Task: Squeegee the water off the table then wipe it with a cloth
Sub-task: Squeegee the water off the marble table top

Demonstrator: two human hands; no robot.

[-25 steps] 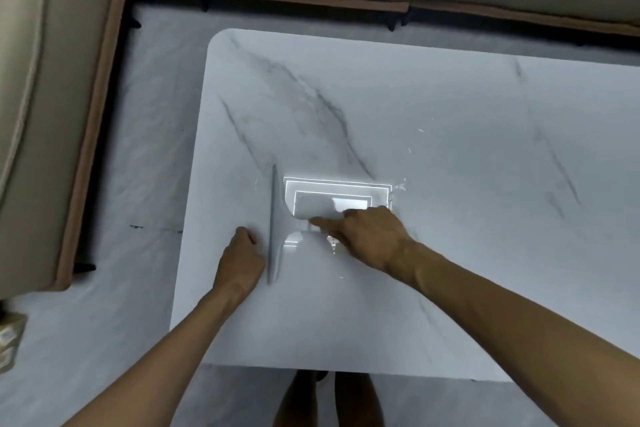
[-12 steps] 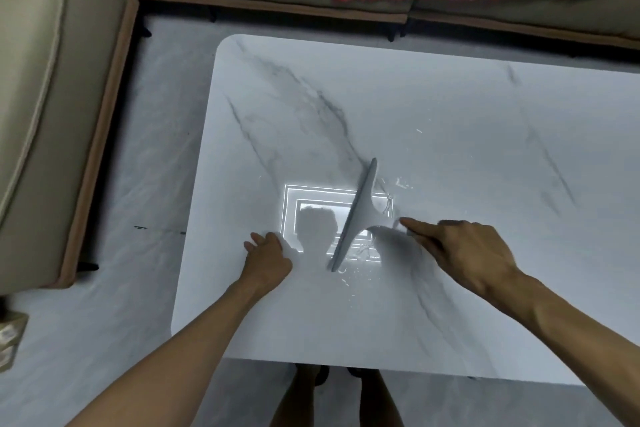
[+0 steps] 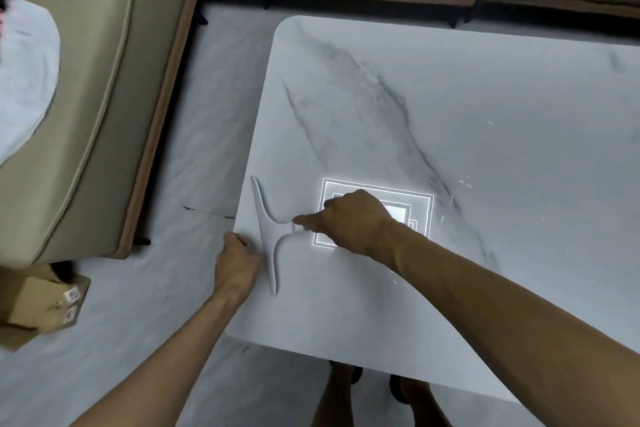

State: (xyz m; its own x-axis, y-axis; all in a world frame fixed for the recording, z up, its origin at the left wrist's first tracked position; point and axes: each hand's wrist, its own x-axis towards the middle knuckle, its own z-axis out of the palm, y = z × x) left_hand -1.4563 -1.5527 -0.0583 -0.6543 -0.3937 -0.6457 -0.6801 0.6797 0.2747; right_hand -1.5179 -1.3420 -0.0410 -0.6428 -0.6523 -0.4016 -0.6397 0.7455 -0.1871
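Two hands, one squeegee (image 3: 269, 239), one table (image 3: 467, 107). The right hand (image 3: 349, 222) holds the squeegee handle, one finger (image 3: 303, 219) straight along it. The left hand (image 3: 239, 262) sits at the table edge, just left of the blade, fingers bent; I cannot tell if it grips anything. The squeegee is on the table between the hands. The right hand hides the handle's end and part of a bright square (image 3: 420, 210). Tiny drops (image 3: 464, 182) lie farther right.

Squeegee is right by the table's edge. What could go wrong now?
1. The squeegee blade sits near the table edge, so pushed water may spill onto the floor.
2. The left hand rests right beside the blade and could get bumped.
3. Droplets beyond the right hand might be missed.
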